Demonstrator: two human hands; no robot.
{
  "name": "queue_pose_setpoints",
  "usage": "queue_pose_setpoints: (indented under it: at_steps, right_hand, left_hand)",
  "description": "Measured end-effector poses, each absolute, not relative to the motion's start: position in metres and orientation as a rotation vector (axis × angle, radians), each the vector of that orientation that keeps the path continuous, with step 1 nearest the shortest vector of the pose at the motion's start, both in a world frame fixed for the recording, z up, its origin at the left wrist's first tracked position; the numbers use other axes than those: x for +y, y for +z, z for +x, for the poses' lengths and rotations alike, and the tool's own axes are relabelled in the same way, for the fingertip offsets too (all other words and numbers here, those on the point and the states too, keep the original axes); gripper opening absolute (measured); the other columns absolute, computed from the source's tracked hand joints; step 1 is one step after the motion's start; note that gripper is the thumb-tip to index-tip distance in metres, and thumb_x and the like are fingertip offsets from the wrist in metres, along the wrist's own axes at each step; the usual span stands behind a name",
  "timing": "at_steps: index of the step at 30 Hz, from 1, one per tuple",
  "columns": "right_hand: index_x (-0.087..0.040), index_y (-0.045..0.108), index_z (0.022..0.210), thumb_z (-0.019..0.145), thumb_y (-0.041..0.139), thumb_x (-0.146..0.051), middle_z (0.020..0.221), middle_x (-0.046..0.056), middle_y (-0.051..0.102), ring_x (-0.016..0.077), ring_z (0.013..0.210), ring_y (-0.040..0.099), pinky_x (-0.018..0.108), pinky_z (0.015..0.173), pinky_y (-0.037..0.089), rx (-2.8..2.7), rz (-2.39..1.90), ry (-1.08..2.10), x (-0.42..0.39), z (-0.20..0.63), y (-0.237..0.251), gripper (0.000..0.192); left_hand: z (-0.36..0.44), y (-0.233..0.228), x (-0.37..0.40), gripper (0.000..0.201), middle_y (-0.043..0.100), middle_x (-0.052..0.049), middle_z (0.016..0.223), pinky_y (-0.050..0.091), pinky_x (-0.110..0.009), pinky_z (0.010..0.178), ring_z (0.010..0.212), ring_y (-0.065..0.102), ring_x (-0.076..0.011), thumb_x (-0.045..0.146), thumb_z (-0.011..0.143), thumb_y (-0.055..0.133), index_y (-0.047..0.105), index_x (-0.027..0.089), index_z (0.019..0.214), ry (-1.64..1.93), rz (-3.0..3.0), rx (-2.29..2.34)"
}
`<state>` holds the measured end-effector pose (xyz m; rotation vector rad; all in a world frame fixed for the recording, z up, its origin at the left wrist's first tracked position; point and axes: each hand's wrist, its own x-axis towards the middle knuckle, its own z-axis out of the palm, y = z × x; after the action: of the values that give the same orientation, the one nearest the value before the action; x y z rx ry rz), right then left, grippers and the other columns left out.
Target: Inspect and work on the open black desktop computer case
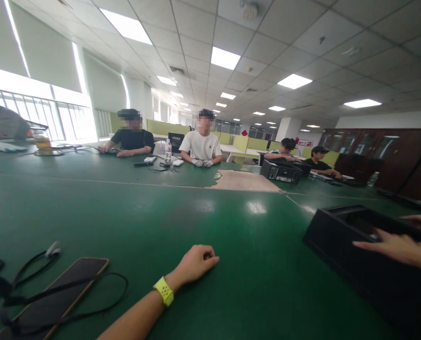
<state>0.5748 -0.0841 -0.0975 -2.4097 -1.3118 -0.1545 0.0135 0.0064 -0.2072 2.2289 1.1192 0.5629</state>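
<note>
My left hand (198, 261) rests on the green table (167, 222), with a yellow-green watch (164, 291) on the wrist. Its fingers are loosely curled and nothing shows in them. To its left lies a dark smartphone (68, 293), partly covered by a black cable (106, 308) with a light-coloured plug end. My right hand is out of view. At the right, a black computer case (341, 250) lies on the table; the two hands on it, one of them a co-worker's hand (396, 246) near its open side, reach in from the right edge.
Across the table sit a person in a white shirt and gloves (203, 146) and a person in black (134, 137). A water bottle (168, 151) stands between them. Another black computer case (280, 171) is at the back right, by a bare patch of torn table covering (244, 181).
</note>
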Motion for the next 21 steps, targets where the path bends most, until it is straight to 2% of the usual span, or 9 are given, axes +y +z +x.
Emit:
queue_pose_setpoints:
  at_steps: [3, 6, 8, 10, 12, 14, 17, 19, 21]
  right_hand:
    - [-0.002, 0.055, 0.127, 0.075, 0.052, -0.067, 0.135, 0.028, 0.044, 0.0354, 0.125, 0.042, 0.042, 0.102, 0.03, -1.421, -2.406, 0.251, -0.092, 0.524, -0.096, 0.083]
    - [-0.019, 0.05, 0.133, 0.074, 0.047, -0.072, 0.137, 0.015, 0.048, 0.0321, 0.126, 0.043, 0.042, 0.106, 0.031, -1.557, -2.117, 0.623, -0.108, 0.442, -0.082, 0.079]
    - [-0.027, 0.035, 0.141, 0.08, 0.034, -0.073, 0.127, 0.012, 0.057, 0.029, 0.11, 0.058, 0.043, 0.093, 0.045, -1.54, -1.8, 1.057, -0.114, 0.388, -0.07, 0.077]
    - [-0.025, 0.032, 0.141, 0.085, 0.027, -0.069, 0.115, 0.012, 0.063, 0.0248, 0.09, 0.066, 0.04, 0.078, 0.052, -1.531, -1.573, 1.28, -0.108, 0.342, -0.061, 0.071]
    - [-0.018, 0.046, 0.13, 0.088, 0.03, -0.06, 0.104, 0.011, 0.066, 0.0204, 0.078, 0.067, 0.033, 0.07, 0.053, -1.751, -1.601, 1.112, -0.087, 0.309, -0.056, 0.061]
    - [-0.016, 0.059, 0.113, 0.091, 0.035, -0.049, 0.096, 0.008, 0.068, 0.0186, 0.078, 0.066, 0.029, 0.069, 0.052, -2.219, -1.701, 0.657, -0.059, 0.284, -0.058, 0.046]
    - [-0.02, 0.069, 0.095, 0.083, 0.052, -0.038, 0.089, 0.006, 0.071, 0.0228, 0.082, 0.065, 0.032, 0.073, 0.049, -2.775, -1.622, 0.115, -0.024, 0.253, -0.071, 0.027]
    - [-0.021, 0.071, 0.093, 0.074, 0.064, -0.035, 0.09, 0.008, 0.071, 0.0281, 0.085, 0.065, 0.036, 0.074, 0.049, -2.899, -1.57, 0.021, -0.012, 0.234, -0.084, 0.025]
    - [-0.02, 0.07, 0.101, 0.071, 0.068, -0.033, 0.099, 0.011, 0.069, 0.0316, 0.093, 0.063, 0.04, 0.077, 0.048, -2.998, -1.493, -0.096, -0.009, 0.218, -0.097, 0.032]
  left_hand:
    - [0.01, -0.195, 0.01, 0.038, 0.054, 0.001, 0.066, 0.037, -0.023, 0.057, 0.062, 0.048, -0.0121, 0.048, 0.085, 0.044, 0.059, 0.015, 0.073, 0.657, 2.186, 1.073]
    - [0.013, -0.16, 0.014, 0.039, 0.049, 0.003, 0.061, 0.037, -0.023, 0.055, 0.057, 0.045, -0.0104, 0.049, 0.087, 0.042, 0.055, 0.015, 0.072, 0.765, 2.142, 1.024]
    - [0.022, -0.122, 0.015, 0.037, 0.046, 0.005, 0.057, 0.036, -0.022, 0.052, 0.052, 0.043, -0.0092, 0.049, 0.086, 0.043, 0.053, 0.015, 0.073, 0.869, 2.111, 0.96]
    - [0.034, -0.078, 0.016, 0.034, 0.045, 0.005, 0.055, 0.035, -0.021, 0.051, 0.051, 0.043, -0.0084, 0.046, 0.085, 0.047, 0.054, 0.015, 0.073, 0.991, 2.139, 0.885]
    - [0.051, -0.039, 0.013, 0.033, 0.049, 0.004, 0.057, 0.036, -0.021, 0.054, 0.054, 0.045, -0.0084, 0.044, 0.085, 0.048, 0.058, 0.014, 0.074, 1.061, 2.277, 0.838]
    - [0.066, -0.014, 0.008, 0.032, 0.055, 0.001, 0.062, 0.038, -0.023, 0.058, 0.059, 0.049, -0.0098, 0.041, 0.086, 0.047, 0.062, 0.014, 0.076, 1.001, 2.514, 0.851]
    - [0.083, -0.008, -0.004, 0.026, 0.062, -0.003, 0.07, 0.041, -0.027, 0.061, 0.066, 0.056, -0.015, 0.037, 0.084, 0.051, 0.067, 0.017, 0.078, 0.531, 2.897, 1.045]
    - [0.086, -0.018, -0.011, 0.019, 0.064, -0.007, 0.072, 0.043, -0.03, 0.061, 0.068, 0.06, -0.0197, 0.034, 0.077, 0.06, 0.068, 0.017, 0.075, 0.192, 2.985, 1.193]
    - [0.084, -0.031, -0.014, 0.017, 0.066, -0.011, 0.082, 0.046, -0.035, 0.066, 0.078, 0.063, -0.0261, 0.03, 0.073, 0.065, 0.068, 0.015, 0.08, 0.09, 3.003, 1.262]
